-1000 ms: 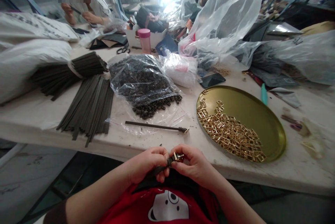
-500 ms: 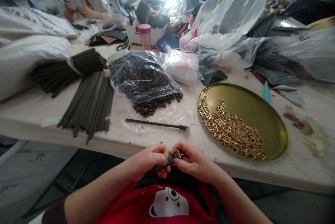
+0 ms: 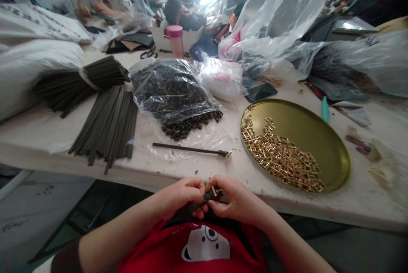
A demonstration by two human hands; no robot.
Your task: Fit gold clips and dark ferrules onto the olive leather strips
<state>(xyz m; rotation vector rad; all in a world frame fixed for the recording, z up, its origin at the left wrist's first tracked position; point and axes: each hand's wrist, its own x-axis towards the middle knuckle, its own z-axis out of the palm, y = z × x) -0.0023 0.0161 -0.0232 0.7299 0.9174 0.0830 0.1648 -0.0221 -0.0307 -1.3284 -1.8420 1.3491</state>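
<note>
Buckled strap (image 3: 209, 197) is held just above the lap, in front of the near edge of the bench (image 3: 41, 130). Its dark band is gripped by the left hand (image 3: 190, 192), with the fingers curled and pinched closed; its gold-framed end is pinched between thumb and fingers of the right hand (image 3: 231, 198). Much of it is hidden by the fingers, so its full length cannot be told.

Beyond the hands, one loose strap (image 3: 188, 148) is laid across, a gold frame at its right end. Behind that, dark loops (image 3: 185, 128) are spilled from one clear bag (image 3: 172, 90), by which the rest are covered. To the left, two bundles of dark strips are seen: one banded bundle (image 3: 105, 73) and one spread bundle (image 3: 108, 128), their strips too closely packed to be counted. To the right, one round gold tray (image 3: 306, 124) is partly filled with gold frames (image 3: 283, 158), too many to be counted. Farther back, one white packet (image 3: 223, 75), one phone (image 3: 261, 92), one pink-lidded jar (image 3: 176, 42) and one pair of scissors (image 3: 148, 54) are found. The back right is partly blocked by plastic sheeting (image 3: 277, 18).
</note>
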